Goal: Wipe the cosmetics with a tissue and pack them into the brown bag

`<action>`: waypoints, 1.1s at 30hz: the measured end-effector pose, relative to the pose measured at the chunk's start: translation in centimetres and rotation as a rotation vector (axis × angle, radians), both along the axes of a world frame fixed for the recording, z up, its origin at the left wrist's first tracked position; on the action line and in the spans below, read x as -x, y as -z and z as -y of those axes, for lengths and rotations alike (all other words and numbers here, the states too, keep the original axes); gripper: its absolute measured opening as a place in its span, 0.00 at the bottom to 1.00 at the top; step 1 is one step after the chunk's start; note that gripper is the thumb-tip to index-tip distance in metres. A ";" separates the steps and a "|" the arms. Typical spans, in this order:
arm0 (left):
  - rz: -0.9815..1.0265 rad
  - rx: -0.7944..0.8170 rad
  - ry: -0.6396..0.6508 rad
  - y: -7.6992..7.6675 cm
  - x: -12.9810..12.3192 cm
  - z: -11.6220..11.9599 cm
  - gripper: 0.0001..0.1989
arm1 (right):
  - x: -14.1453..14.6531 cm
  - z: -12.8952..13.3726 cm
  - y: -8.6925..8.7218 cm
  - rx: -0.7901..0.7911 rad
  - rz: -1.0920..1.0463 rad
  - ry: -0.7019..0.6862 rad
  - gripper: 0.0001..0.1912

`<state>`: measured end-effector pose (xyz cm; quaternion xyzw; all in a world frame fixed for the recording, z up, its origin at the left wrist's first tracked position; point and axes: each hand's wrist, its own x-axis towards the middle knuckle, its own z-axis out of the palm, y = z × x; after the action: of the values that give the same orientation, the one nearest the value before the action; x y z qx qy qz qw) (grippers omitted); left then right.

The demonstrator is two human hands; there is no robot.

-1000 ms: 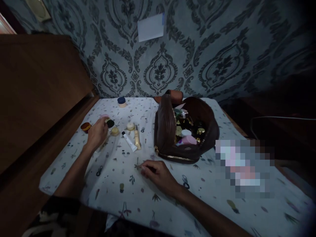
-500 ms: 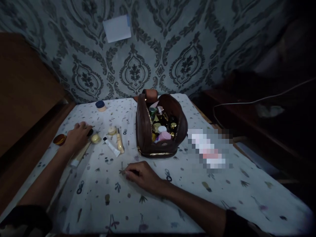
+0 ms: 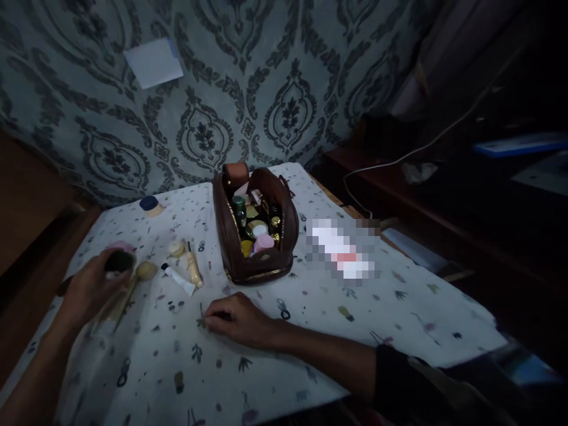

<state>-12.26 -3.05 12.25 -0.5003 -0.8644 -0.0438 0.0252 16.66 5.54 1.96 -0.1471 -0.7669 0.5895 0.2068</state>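
My left hand (image 3: pixel 89 290) is closed around a small jar with a dark round top (image 3: pixel 119 261), raised a little over the left side of the cloth. Behind the jar shows a pink round thing (image 3: pixel 120 245), mostly covered. A long pale tube (image 3: pixel 116 310) lies beneath my left hand, blurred. Close to its fingers is a small yellowish jar (image 3: pixel 147 270). My right hand (image 3: pixel 239 319) rests on the cloth with curled fingers, nothing showing in them. Beyond it stands an unzipped brown bag (image 3: pixel 224 236), packed with several bottles and jars, a pink cap (image 3: pixel 263 243) among them.
A white tube (image 3: pixel 178 280), a cream-coloured tube (image 3: pixel 194 269) and a small pale jar (image 3: pixel 176 248) lie left of the bag. A dark-lidded jar (image 3: pixel 151 206) stands farther back. Right of the bag is a pixelated patch. A white cable (image 3: pixel 399 160) hangs beyond the table.
My left hand has lifted the dark-topped jar from the cloth. My right hand keeps its place on the cloth. The view has turned right, so everything sits farther left.
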 end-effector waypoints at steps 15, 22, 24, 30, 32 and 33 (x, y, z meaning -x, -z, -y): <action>0.353 -0.166 0.324 4.8 -13.9 2.6 0.18 | 0.0 -0.1 1.1 -0.180 -0.088 0.034 0.30; 0.181 -0.406 0.479 5.4 -16.9 1.4 0.16 | -0.2 0.8 -0.1 -0.237 0.028 -0.021 0.23; 0.283 -0.389 0.467 5.7 -17.2 0.6 0.16 | -0.3 0.7 -0.2 -0.223 0.049 -0.043 0.18; 0.850 -0.437 0.098 5.0 -16.1 -0.5 0.19 | -0.3 0.3 0.7 -0.216 -0.175 -0.041 0.30; 1.048 -0.499 -0.021 5.2 -16.3 -0.5 0.21 | -0.2 0.2 0.9 -0.235 -0.205 0.012 0.30; 1.157 -0.523 -0.083 5.4 -16.6 -0.5 0.22 | -0.2 0.2 1.0 -0.238 -0.213 0.035 0.30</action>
<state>4.34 -2.56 6.89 -0.3391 -0.7176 -0.5157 -0.3226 16.89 5.31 0.97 -0.0718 -0.8023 0.5031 0.3131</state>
